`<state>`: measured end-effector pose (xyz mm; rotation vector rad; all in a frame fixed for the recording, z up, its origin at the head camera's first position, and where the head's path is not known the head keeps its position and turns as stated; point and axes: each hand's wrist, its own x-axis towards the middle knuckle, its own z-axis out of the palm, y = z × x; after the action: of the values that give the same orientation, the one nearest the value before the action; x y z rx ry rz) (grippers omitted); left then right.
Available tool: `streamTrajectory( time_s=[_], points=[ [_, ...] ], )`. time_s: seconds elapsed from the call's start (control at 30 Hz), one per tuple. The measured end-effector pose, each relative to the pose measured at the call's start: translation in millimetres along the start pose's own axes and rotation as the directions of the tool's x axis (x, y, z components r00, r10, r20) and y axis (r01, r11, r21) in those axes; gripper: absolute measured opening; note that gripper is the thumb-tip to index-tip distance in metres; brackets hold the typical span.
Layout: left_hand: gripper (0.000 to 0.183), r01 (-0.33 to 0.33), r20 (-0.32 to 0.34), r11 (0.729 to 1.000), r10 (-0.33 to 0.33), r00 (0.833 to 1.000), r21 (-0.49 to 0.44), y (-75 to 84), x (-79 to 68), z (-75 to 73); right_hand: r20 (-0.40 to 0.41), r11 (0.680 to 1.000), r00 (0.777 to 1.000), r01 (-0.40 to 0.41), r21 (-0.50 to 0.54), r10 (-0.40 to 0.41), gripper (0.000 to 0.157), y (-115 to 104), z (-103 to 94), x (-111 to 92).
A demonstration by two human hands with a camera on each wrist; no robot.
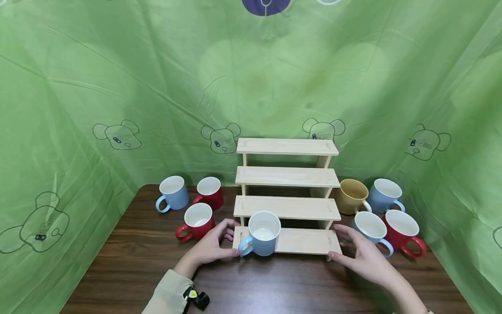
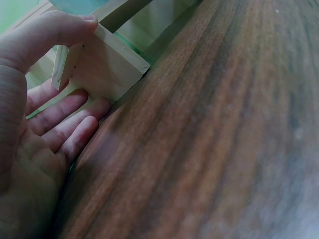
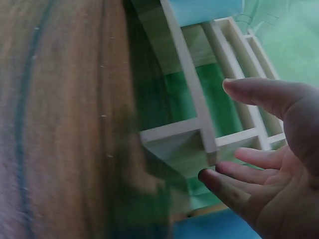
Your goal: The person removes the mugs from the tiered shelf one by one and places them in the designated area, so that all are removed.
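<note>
A pale wooden stepped stand (image 1: 288, 207) with several shelves stands on the table. One light blue mug (image 1: 264, 233) with a white inside sits on the left of its lowest shelf, handle toward the front left. My left hand (image 1: 213, 244) holds the left end of that shelf. In the left wrist view its thumb (image 2: 75, 27) lies on the front corner, while the other fingers are at the side panel (image 2: 107, 64). At the shelf's right end, my right hand (image 1: 362, 257) has its thumb and fingers spread apart, gripping nothing; contact there is unclear.
Left of the stand are a blue mug (image 1: 174, 192) and two red mugs (image 1: 209, 194) (image 1: 200, 224). To its right stand a mustard mug (image 1: 351, 198), blue mugs (image 1: 384, 196) (image 1: 370, 226) and a red mug (image 1: 401, 229). Green cloth (image 1: 259, 87) surrounds the brown table (image 1: 274, 288).
</note>
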<state>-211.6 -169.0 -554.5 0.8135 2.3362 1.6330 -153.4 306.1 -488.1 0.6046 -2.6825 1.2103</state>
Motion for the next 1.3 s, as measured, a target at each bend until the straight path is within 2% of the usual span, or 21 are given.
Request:
streamTrajectory(
  time_s=[0.1,0.2,0.3,0.4,0.8,1.07,1.3],
  points=[
    [0.067,-0.007,-0.002,1.0,0.007,1.0,0.0,-0.5,-0.2,0.0,0.013,0.998,1.0,-0.012,0.07,0.011,0.076,7.2,6.9,1.0],
    [0.067,-0.013,-0.002,1.0,0.013,1.0,0.0,-0.5,0.0,0.2,0.033,0.988,0.996,-0.083,0.13,0.08,0.078,14.0,11.4,1.8],
    [0.067,-0.012,-0.002,1.0,0.012,1.0,0.0,-0.7,0.1,0.2,0.072,0.966,0.986,-0.161,0.202,0.149,0.078,21.4,13.8,2.1],
    [0.067,-0.008,0.0,1.0,0.008,1.0,0.002,-0.9,0.2,0.0,0.105,0.936,0.98,-0.193,0.294,0.169,0.078,30.3,16.1,1.8],
    [0.067,-0.011,-0.002,1.0,0.011,1.0,0.003,-1.7,0.1,-1.2,0.131,0.844,0.991,-0.103,0.527,0.039,0.072,57.7,21.4,-5.3],
    [0.067,-0.013,-0.003,1.0,0.013,1.0,-0.001,-1.3,0.2,-0.4,0.15,0.84,0.989,-0.084,0.535,0.003,0.071,68.8,22.2,-7.8],
    [0.065,0.047,0.024,0.999,-0.047,0.999,-0.021,4.2,0.8,-0.7,0.163,0.832,0.986,-0.075,0.55,-0.019,0.071,71.3,21.7,-9.8]
  ],
)
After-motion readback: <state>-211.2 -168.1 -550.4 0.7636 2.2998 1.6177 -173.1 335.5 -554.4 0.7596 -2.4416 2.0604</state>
